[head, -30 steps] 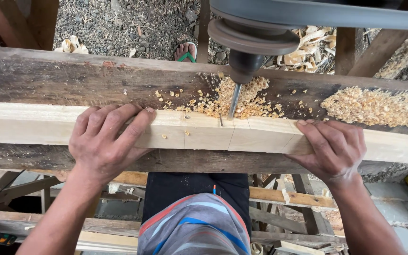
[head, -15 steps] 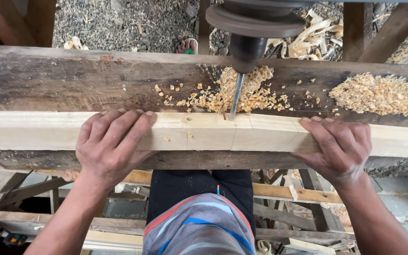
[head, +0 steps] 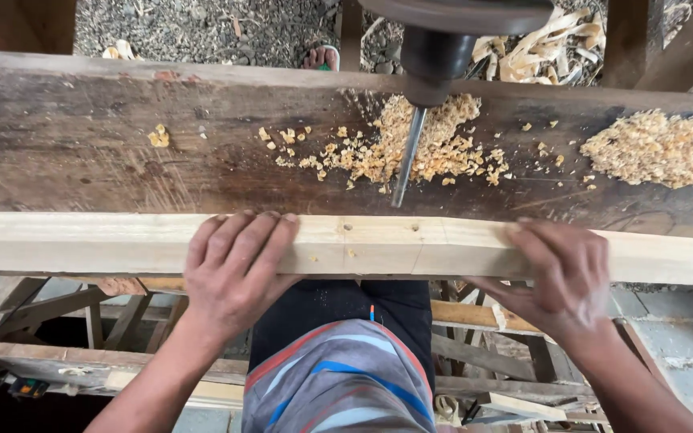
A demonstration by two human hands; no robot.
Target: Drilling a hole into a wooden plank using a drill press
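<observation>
pale wooden beam (head: pixel 378 244) lies lengthwise left to right.

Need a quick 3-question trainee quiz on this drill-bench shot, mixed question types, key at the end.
1. True or false: both hands rest on the pale wooden beam.
2. Where does the drill bit point? A) into the beam, B) at the dark bench plank just behind the beam, C) at the gravel.
3. What lies piled around the bit?

Key: 1 true, the left hand and right hand lie flat on it. 2 B. 3 Wood shavings.
</observation>
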